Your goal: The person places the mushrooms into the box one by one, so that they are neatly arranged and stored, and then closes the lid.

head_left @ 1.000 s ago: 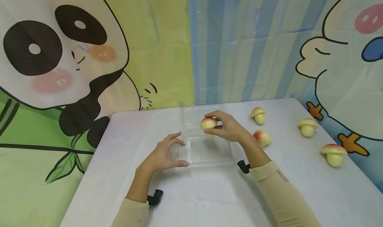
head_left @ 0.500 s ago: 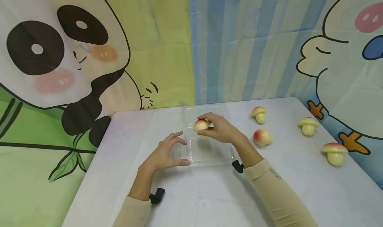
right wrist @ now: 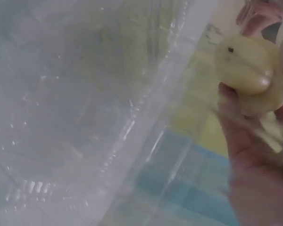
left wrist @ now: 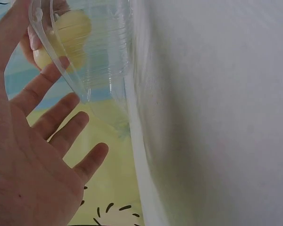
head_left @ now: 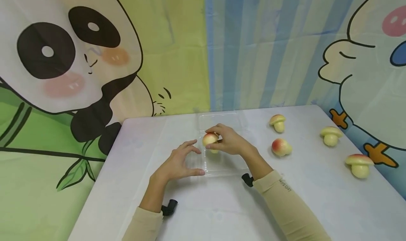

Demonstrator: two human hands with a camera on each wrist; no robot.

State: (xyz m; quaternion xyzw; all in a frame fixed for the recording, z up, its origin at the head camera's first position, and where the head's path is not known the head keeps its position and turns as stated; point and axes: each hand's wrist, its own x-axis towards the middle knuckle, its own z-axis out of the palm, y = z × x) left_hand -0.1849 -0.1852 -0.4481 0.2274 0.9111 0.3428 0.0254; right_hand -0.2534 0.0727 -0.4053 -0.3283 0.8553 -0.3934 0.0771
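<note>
My right hand (head_left: 229, 140) pinches a toy mushroom (head_left: 209, 139) by its red-and-cream cap, with the pale stem pointing down. It is held over the left part of a clear plastic container (head_left: 226, 165), whose lid (head_left: 219, 120) lies open toward the back. In the right wrist view the mushroom (right wrist: 243, 66) shows its rounded pale underside between thumb and fingers. At the container's left side is my left hand (head_left: 179, 163), fingers spread and thumb apart. The left wrist view has its fingertips right at the clear wall (left wrist: 61, 56), and the mushroom (left wrist: 73, 37) shows through the plastic.
More toy mushrooms stand or lie to the right on the white table (head_left: 304, 198): one at the back (head_left: 277, 122), a tipped mushroom (head_left: 281, 147), and two near the right edge, a pale mushroom (head_left: 331, 136) and a red-topped mushroom (head_left: 359, 165). A printed curtain (head_left: 177, 50) hangs behind.
My right hand has moved left and slightly down with the mushroom, from the container's middle toward its left side. The left hand keeps its place beside the container. The view has shifted slightly.
</note>
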